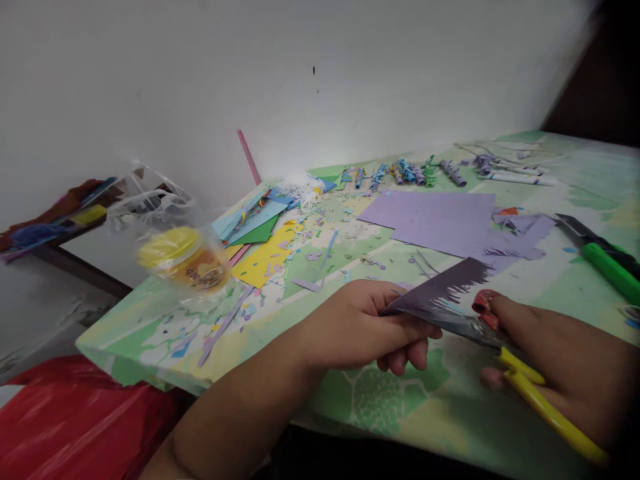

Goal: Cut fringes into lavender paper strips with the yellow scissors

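Observation:
My left hand (370,327) is closed, pinching a piece of purple paper (440,283) between thumb and fingers. Narrow fringe cuts run along the paper's right-hand edge. In my right hand (555,360) is a pair of scissors with yellow handles (550,413), gripped in closed fingers. The metal blades (465,327) point left, close under the fringed edge and near my left fingertips. A small red part (484,303) shows by my right thumb; I cannot tell whether it belongs to the scissors.
Purple sheets (435,217) lie beyond my hands, with fringed paper rolls (405,170) along the back. A green-handled cutting tool (605,263) is at right. At left stand a bagged yellow-lidded tub (185,260) and coloured sheets (265,257). Paper scraps litter the tablecloth (135,347).

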`<move>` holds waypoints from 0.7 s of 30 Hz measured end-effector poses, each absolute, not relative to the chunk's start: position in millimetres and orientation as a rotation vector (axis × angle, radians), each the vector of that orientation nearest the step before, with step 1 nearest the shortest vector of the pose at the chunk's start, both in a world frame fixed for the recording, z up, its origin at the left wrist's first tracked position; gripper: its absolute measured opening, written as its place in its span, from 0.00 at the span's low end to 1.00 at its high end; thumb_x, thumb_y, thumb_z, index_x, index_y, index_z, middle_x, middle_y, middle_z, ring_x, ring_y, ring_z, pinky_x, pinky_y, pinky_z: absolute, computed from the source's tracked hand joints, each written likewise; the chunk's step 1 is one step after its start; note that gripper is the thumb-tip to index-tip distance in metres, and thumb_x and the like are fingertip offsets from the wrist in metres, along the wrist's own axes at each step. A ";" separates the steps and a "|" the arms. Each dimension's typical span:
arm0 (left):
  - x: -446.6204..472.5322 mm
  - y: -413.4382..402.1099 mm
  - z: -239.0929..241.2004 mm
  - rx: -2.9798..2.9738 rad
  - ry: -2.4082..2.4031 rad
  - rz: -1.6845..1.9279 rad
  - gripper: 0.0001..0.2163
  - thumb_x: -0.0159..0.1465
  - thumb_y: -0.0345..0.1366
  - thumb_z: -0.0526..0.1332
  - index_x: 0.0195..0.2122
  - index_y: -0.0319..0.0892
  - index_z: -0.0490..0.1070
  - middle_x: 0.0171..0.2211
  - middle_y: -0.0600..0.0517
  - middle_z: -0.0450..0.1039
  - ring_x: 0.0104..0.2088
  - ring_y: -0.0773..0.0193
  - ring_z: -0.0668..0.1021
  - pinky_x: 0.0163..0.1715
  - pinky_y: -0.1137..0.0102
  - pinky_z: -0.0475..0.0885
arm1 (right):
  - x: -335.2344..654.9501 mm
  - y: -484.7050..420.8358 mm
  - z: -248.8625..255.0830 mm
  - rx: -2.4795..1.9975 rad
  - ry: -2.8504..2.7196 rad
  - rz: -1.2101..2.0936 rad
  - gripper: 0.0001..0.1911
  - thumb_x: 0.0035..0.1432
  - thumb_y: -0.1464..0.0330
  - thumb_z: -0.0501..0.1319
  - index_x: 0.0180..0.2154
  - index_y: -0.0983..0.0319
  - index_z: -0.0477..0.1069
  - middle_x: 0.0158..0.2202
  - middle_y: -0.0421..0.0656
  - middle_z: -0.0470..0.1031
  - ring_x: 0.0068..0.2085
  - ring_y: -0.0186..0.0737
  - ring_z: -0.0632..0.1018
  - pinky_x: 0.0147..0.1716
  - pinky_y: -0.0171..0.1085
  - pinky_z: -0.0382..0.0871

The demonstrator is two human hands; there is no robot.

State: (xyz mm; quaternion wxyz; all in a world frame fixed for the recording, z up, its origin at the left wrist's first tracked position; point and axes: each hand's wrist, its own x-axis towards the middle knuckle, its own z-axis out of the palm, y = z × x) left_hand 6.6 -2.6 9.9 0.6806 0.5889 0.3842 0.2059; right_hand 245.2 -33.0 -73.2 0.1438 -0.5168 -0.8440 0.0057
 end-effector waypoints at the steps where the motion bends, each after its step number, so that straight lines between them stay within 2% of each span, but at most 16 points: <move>1: 6.1 -2.4 10.1 1.323 0.858 0.456 0.05 0.55 0.30 0.59 0.23 0.37 0.67 0.17 0.57 0.67 0.14 0.77 0.66 0.15 0.80 0.59 | 245.9 -33.1 -73.1 -1.498 -2.440 0.032 0.18 0.56 0.54 0.46 0.45 0.56 0.56 0.34 0.49 0.76 0.34 0.55 0.78 0.28 0.48 0.73; 6: 5.1 -0.5 9.9 1.277 0.830 0.427 0.03 0.53 0.29 0.60 0.23 0.37 0.67 0.17 0.56 0.67 0.15 0.76 0.67 0.14 0.80 0.61 | 248.8 -30.5 -69.8 -1.539 -2.447 0.067 0.15 0.56 0.53 0.45 0.40 0.54 0.59 0.35 0.50 0.75 0.35 0.57 0.77 0.30 0.51 0.72; 12: 3.2 4.3 4.7 1.215 0.729 0.396 0.04 0.56 0.32 0.60 0.27 0.36 0.70 0.21 0.54 0.71 0.17 0.75 0.71 0.19 0.79 0.67 | 251.0 -27.7 -70.3 -1.533 -2.416 0.142 0.17 0.55 0.51 0.47 0.41 0.53 0.59 0.40 0.51 0.74 0.38 0.57 0.77 0.33 0.51 0.71; 16: 1.7 6.1 3.8 1.235 0.775 0.391 0.04 0.57 0.32 0.57 0.28 0.37 0.69 0.19 0.56 0.69 0.15 0.77 0.68 0.17 0.81 0.64 | 253.1 -27.8 -71.5 -1.587 -2.421 0.143 0.18 0.55 0.50 0.47 0.42 0.54 0.58 0.37 0.50 0.74 0.34 0.55 0.77 0.31 0.50 0.71; 21: 0.7 7.2 4.9 1.270 0.763 0.376 0.04 0.58 0.31 0.55 0.28 0.37 0.66 0.18 0.56 0.68 0.15 0.77 0.66 0.15 0.81 0.61 | 256.0 -25.7 -71.2 -1.636 -2.399 0.176 0.19 0.54 0.50 0.48 0.42 0.54 0.57 0.36 0.48 0.73 0.35 0.53 0.76 0.31 0.49 0.70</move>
